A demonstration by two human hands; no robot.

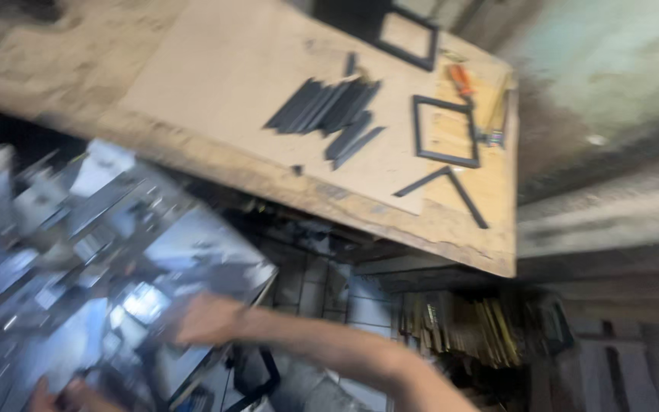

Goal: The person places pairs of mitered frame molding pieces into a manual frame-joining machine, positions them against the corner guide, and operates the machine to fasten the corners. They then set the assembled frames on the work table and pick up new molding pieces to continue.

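The wooden workbench [215, 84] filled the top of the view, tilted, with a bundle of dark strips [329, 107] near its middle, a black square frame [445, 131] beside them, an L-shaped corner piece [444, 191] near the front edge and an orange-handled tool [460, 78] at the far side. Below, a big mirror sheet [100, 252] leaned at the lower left, badly blurred, reflections everywhere. The right hand [207, 319] lay flat against its lower right edge, fingers spread on the glass rather than curled round it. The left hand [62, 395] sat at the bottom edge, cut off by the frame; its grip couldn't be made out.
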